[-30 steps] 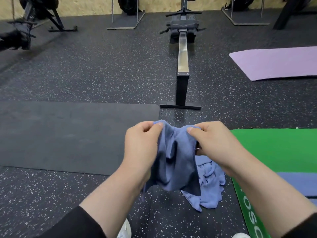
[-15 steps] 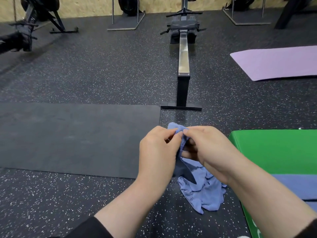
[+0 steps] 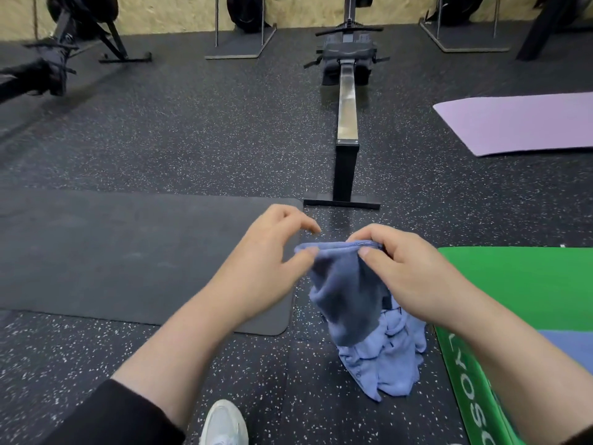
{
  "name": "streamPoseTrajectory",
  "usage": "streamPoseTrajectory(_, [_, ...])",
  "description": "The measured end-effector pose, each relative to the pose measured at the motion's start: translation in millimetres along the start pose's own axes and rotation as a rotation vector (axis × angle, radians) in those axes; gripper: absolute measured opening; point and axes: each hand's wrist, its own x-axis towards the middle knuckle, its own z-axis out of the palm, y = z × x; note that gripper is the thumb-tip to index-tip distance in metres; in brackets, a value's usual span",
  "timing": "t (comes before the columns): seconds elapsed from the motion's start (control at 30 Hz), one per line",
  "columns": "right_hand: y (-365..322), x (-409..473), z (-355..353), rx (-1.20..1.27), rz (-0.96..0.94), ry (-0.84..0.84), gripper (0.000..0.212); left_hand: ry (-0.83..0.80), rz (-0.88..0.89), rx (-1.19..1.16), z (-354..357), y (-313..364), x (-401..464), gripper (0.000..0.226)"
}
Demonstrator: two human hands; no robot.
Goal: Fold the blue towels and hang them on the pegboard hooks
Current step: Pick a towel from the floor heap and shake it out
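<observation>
Since half a second ago the two hands have drawn apart from the tight bunch they made, and the hem of the soft blue cloth towel (image 3: 345, 297) now stretches flat between them. Left hand (image 3: 266, 268) has its thumb under the towel's left corner while its fingers are lifted and loosely spread, gripping nothing firmly. Right hand (image 3: 404, 277) pinches the right end of the hem between thumb and curled fingers, and the towel hangs down from that edge in a dark fold. Below it a second, paler blue towel crumpled in a heap (image 3: 385, 364) lies on the floor, just beside the bright green mat with white lettering (image 3: 513, 284).

At far left a flat dark grey rubber mat (image 3: 128, 252) lies on the black speckled rubber floor (image 3: 224, 130). A black rowing machine with a long steel rail (image 3: 347, 117) runs away from the hands toward the pale chipboard wall (image 3: 176, 11). A lilac exercise mat (image 3: 519, 123) lies at right.

A white shoe toe (image 3: 224, 423) is cut off at the bottom edge. A blue strip (image 3: 571, 345) on the green mat is cut off at the frame's right edge, so what it is cannot be told. No pegboard shows in view
</observation>
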Motion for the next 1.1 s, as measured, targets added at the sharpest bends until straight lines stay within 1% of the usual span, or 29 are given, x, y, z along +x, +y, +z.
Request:
streamPoseTrajectory(0.1, [1.4,-2.3,-5.0,-0.033,-0.022,-0.034,0.022,-0.082,0.011,0.012,9.5,2.1,-5.6,0.015])
streamPoseTrajectory(0.17, [2.1,-2.9,-9.0,-0.038,-0.020,-0.014,0.022,-0.124,0.024,0.005,14.8,4.1,-7.0,0.009])
streamPoseTrajectory(0.3, [1.8,-5.3,-17.2,-0.043,-0.036,-0.012,0.023,-0.157,-0.018,0.040,17.1,0.0,-7.5,0.012])
streamPoseTrajectory(0.43, [4.0,-9.9,-25.0,-0.033,-0.020,-0.020,0.023,-0.256,-0.087,0.221,14.1,-5.7,-10.8,0.018])
streamPoseTrajectory(0.5, [9.1,-10.5,-27.1,-0.071,0.001,-0.016,0.021,-0.222,-0.102,0.288,11.2,-4.0,-12.5,0.020])
streamPoseTrajectory(0.57, [15.2,-11.8,-27.5,-0.142,0.039,-0.034,0.019,-0.152,-0.074,0.300,8.5,-1.6,-14.5,0.024])
streamPoseTrajectory(0.67, [18.4,-16.4,-27.2,-0.247,0.074,-0.043,0.016,-0.057,-0.003,0.257,3.3,3.4,-18.7,0.025])
streamPoseTrajectory(0.73, [16.4,-19.0,-28.9,-0.243,0.051,0.017,0.015,0.048,0.041,0.208,-1.7,6.6,-20.2,0.023])
streamPoseTrajectory(0.8, [12.7,-19.8,-29.2,-0.214,0.037,0.040,0.017,0.108,0.022,0.189,-7.4,8.7,-20.5,0.020])
streamPoseTrajectory(0.9, [10.6,-22.0,-23.5,-0.228,0.031,0.028,0.019,0.119,-0.045,0.155,-10.9,8.6,-23.9,0.021])
streamPoseTrajectory(1.0, [3.8,-22.8,-20.2,-0.183,0.009,0.088,0.016,0.180,-0.103,0.008,-13.9,9.2,-27.2,0.027])
streamPoseTrajectory(1.07, [-1.9,-23.1,-20.1,-0.068,-0.013,0.139,0.016,0.220,-0.120,-0.197,-18.2,14.0,-27.0,0.028])
streamPoseTrajectory(1.1, [-5.2,-22.9,-19.5,0.014,-0.015,0.155,0.016,0.216,-0.133,-0.322,-20.3,14.9,-26.5,0.033])
